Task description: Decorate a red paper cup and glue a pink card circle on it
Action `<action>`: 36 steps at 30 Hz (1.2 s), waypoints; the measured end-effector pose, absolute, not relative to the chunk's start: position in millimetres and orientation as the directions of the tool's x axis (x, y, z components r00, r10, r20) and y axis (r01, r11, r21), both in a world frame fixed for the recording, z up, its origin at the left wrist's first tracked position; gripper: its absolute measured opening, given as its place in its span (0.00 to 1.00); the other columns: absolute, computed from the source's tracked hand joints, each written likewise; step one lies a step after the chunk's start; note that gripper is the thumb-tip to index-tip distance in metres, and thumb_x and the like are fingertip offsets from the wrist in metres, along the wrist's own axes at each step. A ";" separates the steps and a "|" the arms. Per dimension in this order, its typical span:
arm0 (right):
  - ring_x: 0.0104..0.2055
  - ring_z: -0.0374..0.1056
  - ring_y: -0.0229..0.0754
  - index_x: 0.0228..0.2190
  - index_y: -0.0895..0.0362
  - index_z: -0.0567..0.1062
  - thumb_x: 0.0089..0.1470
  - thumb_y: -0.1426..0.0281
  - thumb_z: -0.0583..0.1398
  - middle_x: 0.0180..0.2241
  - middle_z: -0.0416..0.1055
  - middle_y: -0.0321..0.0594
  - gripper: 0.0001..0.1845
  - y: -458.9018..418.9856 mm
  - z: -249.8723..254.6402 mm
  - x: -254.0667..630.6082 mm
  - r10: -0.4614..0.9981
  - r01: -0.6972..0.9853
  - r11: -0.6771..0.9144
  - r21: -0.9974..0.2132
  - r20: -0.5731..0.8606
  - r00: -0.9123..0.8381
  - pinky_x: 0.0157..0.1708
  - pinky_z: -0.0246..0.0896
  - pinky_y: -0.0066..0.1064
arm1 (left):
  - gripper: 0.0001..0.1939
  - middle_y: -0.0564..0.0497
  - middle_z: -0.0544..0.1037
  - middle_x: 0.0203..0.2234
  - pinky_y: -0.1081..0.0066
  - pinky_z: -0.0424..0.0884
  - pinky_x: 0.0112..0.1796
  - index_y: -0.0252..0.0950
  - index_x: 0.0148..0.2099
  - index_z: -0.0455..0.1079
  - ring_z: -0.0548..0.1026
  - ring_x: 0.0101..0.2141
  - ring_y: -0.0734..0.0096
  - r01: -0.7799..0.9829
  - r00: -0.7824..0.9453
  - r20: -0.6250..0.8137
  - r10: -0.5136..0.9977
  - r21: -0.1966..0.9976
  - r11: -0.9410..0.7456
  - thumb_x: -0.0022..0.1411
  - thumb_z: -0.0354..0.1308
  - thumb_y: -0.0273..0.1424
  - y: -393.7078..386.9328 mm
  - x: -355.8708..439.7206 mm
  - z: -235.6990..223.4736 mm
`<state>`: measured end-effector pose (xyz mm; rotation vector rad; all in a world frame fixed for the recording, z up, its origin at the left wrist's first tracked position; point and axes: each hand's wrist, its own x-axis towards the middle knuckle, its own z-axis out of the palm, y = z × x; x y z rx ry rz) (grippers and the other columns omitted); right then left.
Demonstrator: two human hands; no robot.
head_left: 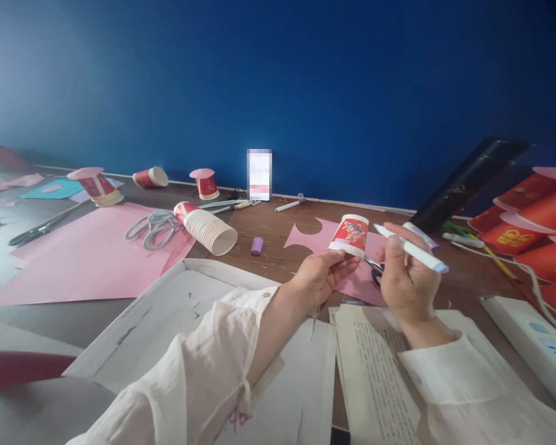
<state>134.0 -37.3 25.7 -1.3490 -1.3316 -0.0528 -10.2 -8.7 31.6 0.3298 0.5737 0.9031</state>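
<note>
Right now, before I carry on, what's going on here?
A person's left hand holds a printed red paper cup, while the right hand grips a white marker pen with one end pointed toward that cup. Whether they touch is hard to tell. Pink paper with rounded cut-outs lies beyond the hands. To the left, a stack of paper cups lies on its side on the brown table.

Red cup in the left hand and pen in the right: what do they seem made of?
The red cup looks like paper, with a smooth printed finish and pale edges; any coating can't be told. The pen is probably plastic, judging by its smooth white barrel.
</note>
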 end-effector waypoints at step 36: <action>0.32 0.75 0.46 0.32 0.55 0.78 0.63 0.58 0.56 0.30 0.80 0.43 0.16 -44.6 32.2 120.4 0.616 0.906 0.235 -0.351 0.775 0.140 0.32 0.64 0.34 | 0.12 0.45 0.78 0.26 0.67 0.72 0.54 0.25 0.32 0.75 0.78 0.29 0.75 -0.654 0.439 -0.295 0.849 0.543 0.527 0.65 0.52 0.17 -9.5 -7.1 30.2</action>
